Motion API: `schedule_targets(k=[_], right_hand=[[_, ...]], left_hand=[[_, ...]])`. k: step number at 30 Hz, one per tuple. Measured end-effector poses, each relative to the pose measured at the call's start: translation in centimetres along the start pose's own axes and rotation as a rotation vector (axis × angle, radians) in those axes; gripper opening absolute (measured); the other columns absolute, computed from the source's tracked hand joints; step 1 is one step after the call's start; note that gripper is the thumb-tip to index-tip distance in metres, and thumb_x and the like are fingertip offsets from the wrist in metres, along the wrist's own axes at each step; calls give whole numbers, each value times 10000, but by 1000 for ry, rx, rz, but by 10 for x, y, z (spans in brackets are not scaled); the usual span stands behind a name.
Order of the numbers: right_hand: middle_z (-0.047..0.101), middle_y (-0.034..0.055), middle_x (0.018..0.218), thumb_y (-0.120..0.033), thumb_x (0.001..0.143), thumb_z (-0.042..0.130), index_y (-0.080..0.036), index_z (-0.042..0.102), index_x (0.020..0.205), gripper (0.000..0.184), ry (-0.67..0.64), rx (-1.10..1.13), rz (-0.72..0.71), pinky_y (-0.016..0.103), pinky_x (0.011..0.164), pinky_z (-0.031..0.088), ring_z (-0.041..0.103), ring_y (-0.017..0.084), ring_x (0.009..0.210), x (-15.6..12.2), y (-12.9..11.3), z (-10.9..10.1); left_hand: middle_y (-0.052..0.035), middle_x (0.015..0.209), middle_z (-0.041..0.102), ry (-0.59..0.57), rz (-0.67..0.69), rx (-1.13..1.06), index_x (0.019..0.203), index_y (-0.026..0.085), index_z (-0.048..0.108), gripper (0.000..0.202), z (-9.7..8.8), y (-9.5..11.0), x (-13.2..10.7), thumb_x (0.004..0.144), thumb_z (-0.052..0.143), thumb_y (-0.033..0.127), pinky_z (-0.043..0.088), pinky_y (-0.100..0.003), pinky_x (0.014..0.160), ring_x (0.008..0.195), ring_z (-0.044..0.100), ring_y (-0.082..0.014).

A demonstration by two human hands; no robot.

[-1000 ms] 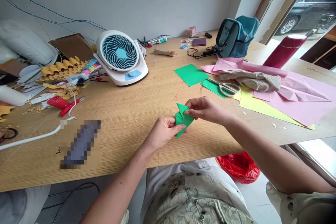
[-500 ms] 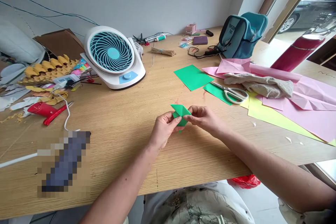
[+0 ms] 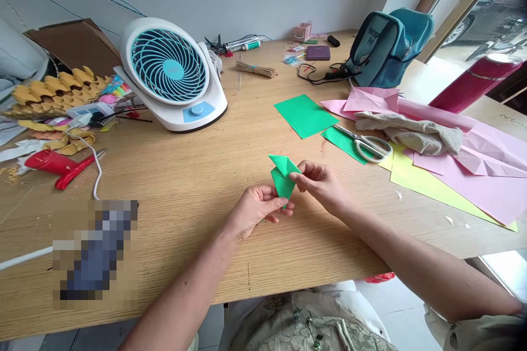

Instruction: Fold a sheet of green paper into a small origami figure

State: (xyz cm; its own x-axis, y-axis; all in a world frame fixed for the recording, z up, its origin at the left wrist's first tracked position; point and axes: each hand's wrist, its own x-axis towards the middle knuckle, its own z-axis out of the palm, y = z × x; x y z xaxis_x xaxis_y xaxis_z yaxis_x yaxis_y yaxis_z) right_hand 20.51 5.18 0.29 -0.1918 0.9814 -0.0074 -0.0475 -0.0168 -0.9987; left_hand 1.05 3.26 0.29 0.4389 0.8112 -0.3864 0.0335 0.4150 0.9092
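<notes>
A small piece of folded green paper is held between my two hands, above the wooden table. My left hand pinches its lower tip between thumb and fingers. At its right edge, my right hand grips it with thumb and index finger. The upper part of the paper forms a pointed flap toward the left. Beyond my hands lies a flat green sheet. Scissors with pale handles rest on another green piece to the right.
A white and blue fan stands at the back left, near yellow egg-carton pieces and a red tool. Pink paper, yellow paper, a grey cloth, a blue bag and a red bottle occupy the right.
My left hand has slid from the paper's left side down to its lower tip, uncovering more of the paper. My right hand keeps its pinch. The view has shifted slightly.
</notes>
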Motion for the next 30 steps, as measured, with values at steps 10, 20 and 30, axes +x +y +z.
schedule_targets(k=[10,20,30], right_hand=[[525,-36,613,-646,751,787,-205,566,696,496,-53,18,12,267,562,371,454,111,581,-3,3,-1],[596,-20,664,-608,704,834,-212,577,741,474,-86,75,59,276,587,438,534,132,614,-2,3,2],[569,-32,644,-524,671,879,-201,580,699,441,-91,60,87,259,557,391,484,116,604,9,8,2]], left_hand=[[-46,729,709,24,24,156,746,156,679,330,4,-11,6,709,817,454,369,-189,388,568,622,-124],[-21,547,660,184,101,292,709,161,701,323,16,-15,4,800,735,468,324,-215,397,399,453,-85],[-16,754,694,220,271,296,988,185,695,298,-2,21,6,797,768,402,411,-213,509,595,594,-118]])
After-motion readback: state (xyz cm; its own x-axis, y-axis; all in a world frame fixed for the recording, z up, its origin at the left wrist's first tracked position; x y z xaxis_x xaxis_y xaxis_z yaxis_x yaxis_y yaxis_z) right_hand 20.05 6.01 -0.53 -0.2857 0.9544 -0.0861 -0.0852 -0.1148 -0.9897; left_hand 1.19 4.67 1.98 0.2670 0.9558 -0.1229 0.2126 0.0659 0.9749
